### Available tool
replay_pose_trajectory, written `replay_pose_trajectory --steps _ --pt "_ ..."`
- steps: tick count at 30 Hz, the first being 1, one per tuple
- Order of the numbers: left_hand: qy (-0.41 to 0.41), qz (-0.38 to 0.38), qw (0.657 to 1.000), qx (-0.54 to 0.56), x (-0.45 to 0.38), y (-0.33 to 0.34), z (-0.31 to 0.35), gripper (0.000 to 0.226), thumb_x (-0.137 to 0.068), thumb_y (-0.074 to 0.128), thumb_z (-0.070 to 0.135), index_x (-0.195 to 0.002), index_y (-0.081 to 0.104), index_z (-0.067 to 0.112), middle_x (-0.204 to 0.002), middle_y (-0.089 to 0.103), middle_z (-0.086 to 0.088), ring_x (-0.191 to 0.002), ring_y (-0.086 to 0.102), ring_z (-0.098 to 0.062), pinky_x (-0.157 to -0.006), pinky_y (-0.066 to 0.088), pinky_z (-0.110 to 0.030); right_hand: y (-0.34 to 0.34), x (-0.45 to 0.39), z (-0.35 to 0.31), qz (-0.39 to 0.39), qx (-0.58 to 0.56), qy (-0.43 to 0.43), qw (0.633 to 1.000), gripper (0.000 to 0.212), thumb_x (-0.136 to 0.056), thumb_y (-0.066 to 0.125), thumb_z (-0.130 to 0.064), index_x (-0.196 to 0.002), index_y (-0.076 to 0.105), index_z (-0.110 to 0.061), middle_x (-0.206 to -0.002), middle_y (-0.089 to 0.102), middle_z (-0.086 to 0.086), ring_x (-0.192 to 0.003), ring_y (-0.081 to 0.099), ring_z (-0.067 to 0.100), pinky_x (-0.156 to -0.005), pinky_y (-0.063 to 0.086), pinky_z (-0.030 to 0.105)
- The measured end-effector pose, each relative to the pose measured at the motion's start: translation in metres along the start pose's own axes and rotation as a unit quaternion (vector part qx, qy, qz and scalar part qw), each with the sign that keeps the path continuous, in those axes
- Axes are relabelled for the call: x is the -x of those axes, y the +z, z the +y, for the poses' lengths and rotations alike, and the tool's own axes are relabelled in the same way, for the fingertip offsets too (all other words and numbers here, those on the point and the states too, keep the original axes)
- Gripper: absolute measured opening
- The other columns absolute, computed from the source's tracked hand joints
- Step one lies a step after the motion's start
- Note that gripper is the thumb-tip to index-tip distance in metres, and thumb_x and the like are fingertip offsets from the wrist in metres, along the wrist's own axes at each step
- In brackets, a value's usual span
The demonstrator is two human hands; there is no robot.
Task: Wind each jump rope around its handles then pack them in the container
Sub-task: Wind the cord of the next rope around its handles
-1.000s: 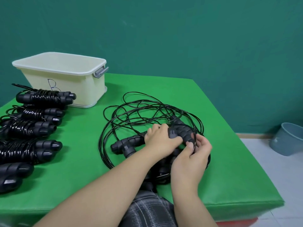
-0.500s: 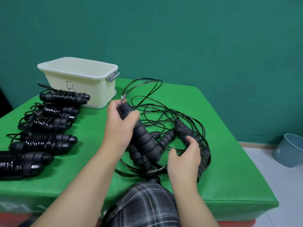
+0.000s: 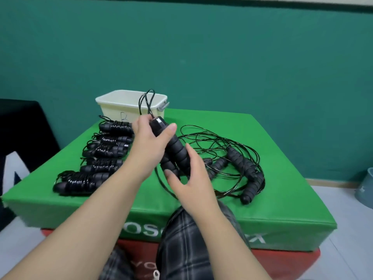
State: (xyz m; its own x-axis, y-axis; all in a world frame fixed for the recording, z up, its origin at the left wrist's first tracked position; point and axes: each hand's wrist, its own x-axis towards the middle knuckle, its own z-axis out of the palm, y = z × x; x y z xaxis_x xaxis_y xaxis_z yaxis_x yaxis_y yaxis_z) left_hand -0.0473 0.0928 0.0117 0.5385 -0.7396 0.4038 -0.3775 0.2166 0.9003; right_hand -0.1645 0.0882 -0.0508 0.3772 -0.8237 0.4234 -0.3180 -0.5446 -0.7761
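My left hand [image 3: 150, 141] grips the top end of a pair of black ribbed jump rope handles [image 3: 177, 151], lifted and tilted above the green table [image 3: 286, 199]. A loop of black cord [image 3: 147, 102] sticks up from the handle tops. My right hand [image 3: 191, 178] holds the lower end of the same handles. A loose tangle of black cord [image 3: 218, 142] with more black handles [image 3: 242, 162] lies on the table to the right. Several wound jump ropes [image 3: 105, 152] lie in a row on the left. The cream plastic container [image 3: 113, 106] stands at the back.
A grey bucket [image 3: 366, 190] stands on the floor at the right edge. A dark object [image 3: 20, 128] sits at the left beyond the table. My plaid-clad knee [image 3: 187, 243] rises against the table's near edge. A green wall stands behind.
Both hands lifted a pair of handles out of the tangle and raised it upright. The camera view pulled back and tilted up.
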Motion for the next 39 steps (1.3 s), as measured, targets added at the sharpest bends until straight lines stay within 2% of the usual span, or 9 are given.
replay_pose_trajectory --steps 6,9,11,15,18,22,25,31,39 --pt "0.008 -0.034 0.999 0.001 0.043 -0.035 -0.016 0.041 -0.065 0.072 0.039 -0.093 0.042 0.038 -0.115 0.044 -0.003 -0.098 0.047 -0.007 -0.097 0.043 -0.036 0.006 0.005 -0.008 -0.132 -0.019 0.063 0.989 0.025 -0.074 0.074 -0.036 -0.094 0.059 -0.035 -0.089 0.069 -0.011 -0.086 0.063 0.008 -0.081 0.052 0.03" --pt "-0.001 -0.038 0.999 0.024 0.056 -0.041 -0.023 0.048 -0.062 0.07 0.037 -0.098 0.039 0.039 -0.106 0.048 0.012 -0.085 0.05 0.006 -0.084 0.045 -0.026 0.01 0.006 -0.013 -0.227 -0.017 0.062 0.972 0.018 -0.074 0.075 -0.034 -0.074 0.059 -0.028 -0.073 0.066 -0.006 -0.07 0.062 0.013 -0.072 0.051 0.032" --pt "-0.006 -0.028 0.998 0.053 0.058 -0.042 -0.027 0.059 -0.058 0.073 0.041 -0.105 0.037 0.042 -0.115 0.047 0.012 -0.103 0.053 -0.004 -0.092 0.045 -0.03 0.012 0.005 -0.012 -0.243 -0.03 0.057 0.968 0.017 -0.076 0.075 -0.028 -0.075 0.058 -0.027 -0.068 0.061 -0.008 -0.063 0.055 0.008 -0.066 0.046 0.027" --pt "-0.008 -0.008 0.994 0.111 0.058 -0.038 -0.032 0.069 -0.062 0.074 0.03 -0.118 0.035 0.035 -0.12 0.048 0.009 -0.106 0.057 -0.013 -0.094 0.044 -0.03 0.011 0.004 -0.006 -0.207 -0.166 0.054 0.963 0.033 -0.076 0.073 -0.032 -0.106 0.065 -0.025 -0.091 0.067 -0.012 -0.082 0.062 0.001 -0.082 0.049 0.022" --pt "0.003 0.0 0.996 0.088 0.06 -0.037 -0.033 0.059 -0.081 0.067 0.0 -0.12 0.033 0.029 -0.117 0.048 0.01 -0.099 0.058 -0.009 -0.089 0.044 -0.028 0.001 0.001 0.001 0.005 -0.22 0.106 0.97 0.033 -0.084 0.061 -0.042 -0.11 0.065 -0.023 -0.105 0.066 -0.014 -0.099 0.059 -0.003 -0.086 0.047 0.018" --pt "0.003 0.011 0.997 0.07 0.061 -0.047 -0.037 0.058 -0.083 0.064 0.0 -0.119 0.034 0.033 -0.12 0.049 0.012 -0.105 0.058 -0.012 -0.093 0.045 -0.033 -0.023 -0.007 0.027 0.229 -0.012 0.253 0.94 0.024 -0.091 0.053 -0.025 -0.114 0.059 -0.023 -0.128 0.05 0.002 -0.124 0.039 0.024 -0.095 0.038 0.036" --pt "-0.004 0.026 0.995 0.096 0.057 -0.054 -0.038 0.058 -0.08 0.068 0.003 -0.117 0.036 0.035 -0.12 0.049 0.011 -0.102 0.058 -0.01 -0.096 0.045 -0.038 -0.036 -0.01 0.051 0.176 0.071 0.379 0.905 0.043 -0.089 0.051 -0.025 -0.132 0.051 -0.029 -0.149 0.029 0.012 -0.136 0.02 0.03 -0.104 0.033 0.046" --pt "-0.014 0.026 0.991 0.129 0.056 -0.055 -0.037 0.057 -0.068 0.065 0.017 -0.115 0.038 0.033 -0.117 0.049 0.008 -0.098 0.058 -0.011 -0.092 0.046 -0.036 -0.036 -0.012 0.083 0.094 0.062 0.439 0.891 0.039 -0.093 0.045 -0.021 -0.13 0.056 -0.015 -0.123 0.06 0.011 -0.124 0.035 0.031 -0.082 0.024 0.035" --pt "-0.013 0.024 0.996 0.09 0.059 -0.057 -0.04 0.055 -0.083 0.064 -0.001 -0.123 0.038 0.026 -0.121 0.05 0.006 -0.104 0.058 -0.015 -0.093 0.047 -0.034 -0.035 -0.013 0.06 0.116 0.145 0.149 0.971 0.05 -0.097 0.049 -0.007 -0.145 0.038 -0.009 -0.155 0.028 -0.002 -0.141 0.026 0.017 -0.115 0.02 0.029"
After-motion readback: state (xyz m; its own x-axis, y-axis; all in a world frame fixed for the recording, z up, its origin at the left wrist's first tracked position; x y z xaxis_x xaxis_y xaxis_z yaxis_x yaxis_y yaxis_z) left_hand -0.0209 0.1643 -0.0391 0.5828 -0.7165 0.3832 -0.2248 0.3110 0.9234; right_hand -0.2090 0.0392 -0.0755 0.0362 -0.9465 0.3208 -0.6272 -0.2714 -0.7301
